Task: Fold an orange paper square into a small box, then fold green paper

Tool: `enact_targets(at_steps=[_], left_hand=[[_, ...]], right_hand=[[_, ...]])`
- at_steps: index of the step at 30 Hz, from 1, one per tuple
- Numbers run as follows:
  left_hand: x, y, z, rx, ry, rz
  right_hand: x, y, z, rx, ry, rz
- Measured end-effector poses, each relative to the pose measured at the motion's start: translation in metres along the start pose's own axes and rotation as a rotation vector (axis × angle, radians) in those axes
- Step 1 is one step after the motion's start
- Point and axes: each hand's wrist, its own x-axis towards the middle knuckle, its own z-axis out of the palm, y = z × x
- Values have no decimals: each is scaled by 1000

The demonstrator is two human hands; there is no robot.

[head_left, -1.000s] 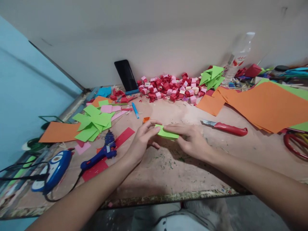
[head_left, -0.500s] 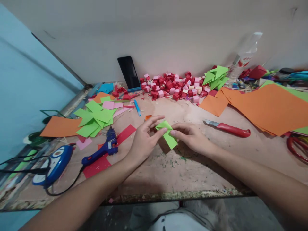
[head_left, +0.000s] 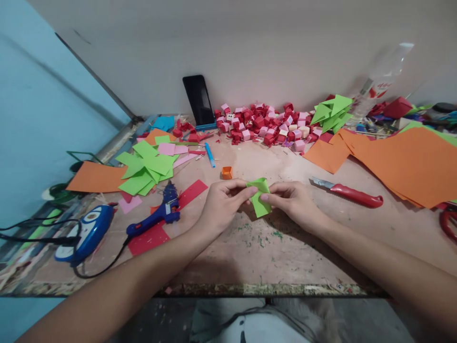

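Note:
A small folded piece of green paper (head_left: 261, 206) is held above the middle of the table, pinched from both sides. My left hand (head_left: 228, 202) grips its left edge, thumb on the near face and fingers behind. My right hand (head_left: 293, 202) pinches its right edge the same way. The paper's top edge is bent, and its lower end points toward me. Just beyond my left hand sits a small orange folded paper box (head_left: 227, 172). The fingertips behind the paper are partly hidden.
A glue gun (head_left: 166, 209) lies left on red paper (head_left: 149, 239); green sheets (head_left: 146, 166) lie behind it. A red-handled utility knife (head_left: 352, 193) and orange sheets (head_left: 403, 162) are on the right. Folded red and pink pieces (head_left: 264, 125), a phone (head_left: 198, 100) and a bottle (head_left: 380, 85) line the back.
The green paper has turned slightly to a more upright angle in my hands, its top edge now bent up. The view has shifted, and the orange box shows fully.

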Motion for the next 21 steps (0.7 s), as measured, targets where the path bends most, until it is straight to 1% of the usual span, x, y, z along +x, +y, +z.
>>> enact_targets(at_steps=[4, 9, 15, 21], left_hand=[[-1, -2, 0, 14, -8, 38], [-2, 0, 0, 20, -30, 53], [-1, 3, 1, 15, -15, 25], [-1, 2, 0, 90, -34, 72]], right_hand=[[0, -2, 1, 17, -22, 36], [-2, -3, 0, 11, -39, 16], [-2, -4, 1, -22, -13, 15], [0, 0, 1, -44, -4, -3]])
